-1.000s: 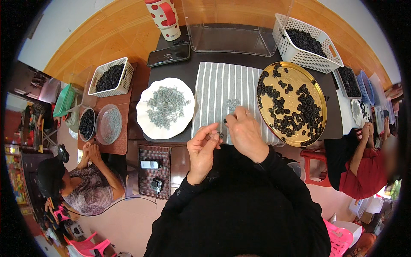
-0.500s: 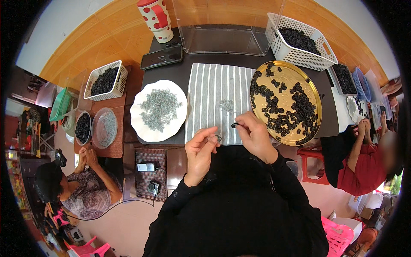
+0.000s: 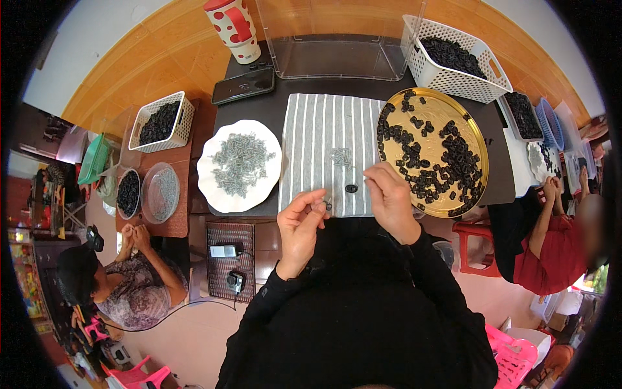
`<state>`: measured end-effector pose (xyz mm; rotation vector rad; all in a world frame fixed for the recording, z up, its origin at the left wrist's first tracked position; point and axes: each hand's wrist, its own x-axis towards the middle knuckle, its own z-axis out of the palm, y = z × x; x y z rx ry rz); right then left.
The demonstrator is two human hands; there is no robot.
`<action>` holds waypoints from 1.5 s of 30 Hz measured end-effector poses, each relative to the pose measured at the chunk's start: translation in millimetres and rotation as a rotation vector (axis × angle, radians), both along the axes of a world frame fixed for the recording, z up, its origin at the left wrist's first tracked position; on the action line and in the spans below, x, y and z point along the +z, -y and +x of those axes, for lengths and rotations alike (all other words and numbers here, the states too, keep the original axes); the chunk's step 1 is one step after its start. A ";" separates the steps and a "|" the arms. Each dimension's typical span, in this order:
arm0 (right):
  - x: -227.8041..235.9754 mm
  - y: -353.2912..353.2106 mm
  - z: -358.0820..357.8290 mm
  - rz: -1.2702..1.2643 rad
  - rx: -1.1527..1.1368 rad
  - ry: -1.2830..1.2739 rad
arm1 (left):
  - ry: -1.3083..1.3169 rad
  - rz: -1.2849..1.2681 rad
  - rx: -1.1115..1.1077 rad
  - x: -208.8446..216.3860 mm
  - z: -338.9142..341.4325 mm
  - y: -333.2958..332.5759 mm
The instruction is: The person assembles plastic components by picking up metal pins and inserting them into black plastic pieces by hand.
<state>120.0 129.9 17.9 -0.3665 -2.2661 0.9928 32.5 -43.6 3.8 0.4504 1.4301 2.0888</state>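
Observation:
Near the cloth's front edge, my left hand (image 3: pixel 299 228) is closed in a pinch on small grey metal screws (image 3: pixel 328 205); how many cannot be made out. To its right my right hand (image 3: pixel 392 202) hovers over the cloth, thumb and forefinger slightly apart with nothing visible between them. A small black oval plastic part (image 3: pixel 350 188) lies on the grey-and-white striped cloth (image 3: pixel 304 139) between the two hands. Farther back on the cloth is a little pile of screws (image 3: pixel 341 156). Right of my right hand, a round gold tray (image 3: pixel 405 186) bears many black plastic parts (image 3: pixel 460 165).
Left of the cloth, a white wavy-edged plate (image 3: pixel 208 188) holds a heap of screws. Behind stand a phone (image 3: pixel 243 85), a spotted tumbler (image 3: pixel 232 32), a clear plastic box (image 3: pixel 343 58) and a white basket (image 3: pixel 486 84) of black parts. People sit working on both sides.
My right hand has let go of the black oval part, which now lies on the cloth, and has shifted slightly right and up. The left hand keeps its pinch nearly in place.

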 end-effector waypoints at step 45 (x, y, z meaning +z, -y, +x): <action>0.0 29.7 5.0 -0.525 0.206 -0.196 | -0.088 0.118 0.050 9.1 21.2 -23.0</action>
